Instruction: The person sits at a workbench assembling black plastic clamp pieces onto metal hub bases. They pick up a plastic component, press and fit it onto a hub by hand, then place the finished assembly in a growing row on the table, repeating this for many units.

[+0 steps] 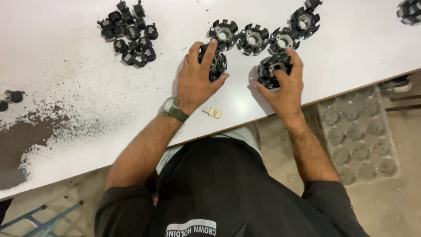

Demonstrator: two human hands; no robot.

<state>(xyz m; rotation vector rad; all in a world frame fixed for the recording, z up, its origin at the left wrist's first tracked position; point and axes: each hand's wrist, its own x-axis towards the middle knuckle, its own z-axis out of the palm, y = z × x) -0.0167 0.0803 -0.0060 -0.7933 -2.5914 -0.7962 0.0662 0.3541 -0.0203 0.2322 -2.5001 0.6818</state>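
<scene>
Gripping toothed black rings, left hand (195,81) and right hand (285,85) grips clamped, scuffed white table (87,87), concrete floor (280,140).

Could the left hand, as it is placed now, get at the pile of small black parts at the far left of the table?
Probably yes: the left hand is closed on a round part, but bare white table lies between it and the pile.

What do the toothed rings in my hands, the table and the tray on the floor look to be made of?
Ring in the left hand and ring in the right hand: likely metal cores, pale bare centres, in dull black moulded plastic, judging by the matte teeth. Table: smooth white laminate, worn to a dark patch at one end, brown edge. Tray: grey, dusty, cupped; probably moulded pulp or plastic.
</scene>
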